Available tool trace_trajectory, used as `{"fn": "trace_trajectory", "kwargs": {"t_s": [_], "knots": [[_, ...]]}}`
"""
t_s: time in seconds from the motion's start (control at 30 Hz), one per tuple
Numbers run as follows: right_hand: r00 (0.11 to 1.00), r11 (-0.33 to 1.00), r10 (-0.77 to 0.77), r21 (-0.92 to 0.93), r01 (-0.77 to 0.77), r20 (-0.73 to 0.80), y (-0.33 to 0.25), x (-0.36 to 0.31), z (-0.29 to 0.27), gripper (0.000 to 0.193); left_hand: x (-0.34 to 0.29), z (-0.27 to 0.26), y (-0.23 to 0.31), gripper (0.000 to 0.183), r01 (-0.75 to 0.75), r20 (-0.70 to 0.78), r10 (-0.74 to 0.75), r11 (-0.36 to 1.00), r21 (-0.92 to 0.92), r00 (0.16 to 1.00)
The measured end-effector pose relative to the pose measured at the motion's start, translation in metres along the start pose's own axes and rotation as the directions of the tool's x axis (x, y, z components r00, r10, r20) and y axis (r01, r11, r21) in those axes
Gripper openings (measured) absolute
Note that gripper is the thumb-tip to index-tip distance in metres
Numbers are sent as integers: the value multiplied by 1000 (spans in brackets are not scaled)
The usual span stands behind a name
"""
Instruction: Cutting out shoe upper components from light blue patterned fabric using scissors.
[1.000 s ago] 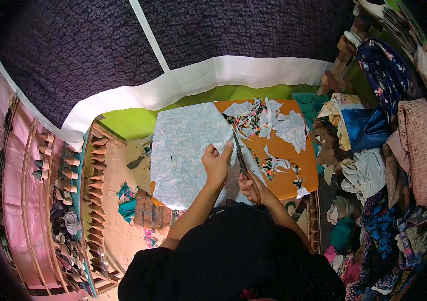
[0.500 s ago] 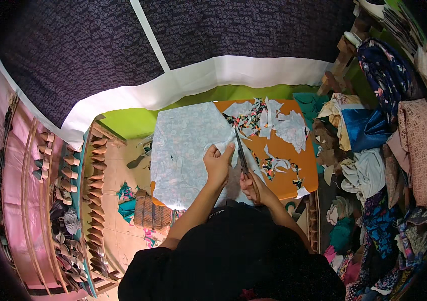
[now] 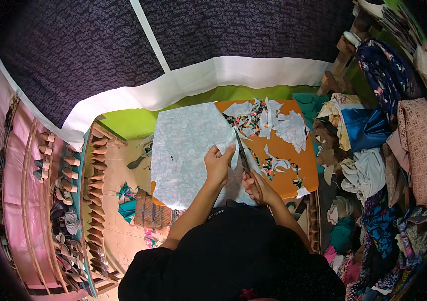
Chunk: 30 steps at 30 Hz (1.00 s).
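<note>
A large pale grey-blue fabric sheet (image 3: 183,145) covers the left part of the orange tabletop (image 3: 273,185). My left hand (image 3: 218,163) pinches the fabric near its right edge, thumb against bent fingers. In my right hand (image 3: 256,186) are long dark scissors (image 3: 244,155), fingers wrapped round the handles. The blades point away from me along the fabric's edge, just right of my left thumb; I cannot tell how far apart they are. Right of them lie floral scraps (image 3: 248,118) and pale fabric offcuts (image 3: 291,129).
Shoe lasts (image 3: 97,193) line a wooden rack on the left. A patterned brown bundle (image 3: 152,213) and teal cloth (image 3: 127,208) lie on the floor. Heaped fabrics (image 3: 366,175) crowd the right side. Beyond the table hangs a dark patterned curtain (image 3: 243,35) with a white border.
My right hand and the scissors have shifted very slightly to the right. My left hand has barely moved and still pinches the fabric.
</note>
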State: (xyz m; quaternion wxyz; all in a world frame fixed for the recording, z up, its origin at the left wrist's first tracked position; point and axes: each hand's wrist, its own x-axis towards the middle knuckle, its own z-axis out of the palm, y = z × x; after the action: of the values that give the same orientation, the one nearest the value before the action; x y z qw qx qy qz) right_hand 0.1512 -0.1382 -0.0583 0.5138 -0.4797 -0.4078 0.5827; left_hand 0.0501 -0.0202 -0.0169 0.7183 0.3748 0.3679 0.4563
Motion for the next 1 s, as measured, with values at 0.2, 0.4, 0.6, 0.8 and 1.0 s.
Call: {"fn": "trace_trajectory", "kwargs": {"t_s": [0.2, 0.4, 0.6, 0.8, 1.0], "knots": [[992, 988, 115, 108, -109, -57, -3, 0, -3, 27, 0, 4, 3, 15, -11, -27, 11, 1000, 0, 1000], [954, 913, 301, 291, -287, -3, -14, -1, -1, 34, -5, 12, 12, 16, 40, -41, -41, 999, -31, 998], [985, 954, 167, 246, -170, 33, -7, -1, -1, 32, 2, -3, 0, 15, 41, 7, -41, 999, 10, 999], [986, 987, 148, 77, -142, -81, -7, -2, -4, 33, -6, 8, 14, 14, 95, 44, -95, 995, 16, 994], [983, 971, 179, 173, -168, -50, -16, -4, -4, 30, -6, 6, 14, 14, 133, 70, -132, 991, -6, 989]]}}
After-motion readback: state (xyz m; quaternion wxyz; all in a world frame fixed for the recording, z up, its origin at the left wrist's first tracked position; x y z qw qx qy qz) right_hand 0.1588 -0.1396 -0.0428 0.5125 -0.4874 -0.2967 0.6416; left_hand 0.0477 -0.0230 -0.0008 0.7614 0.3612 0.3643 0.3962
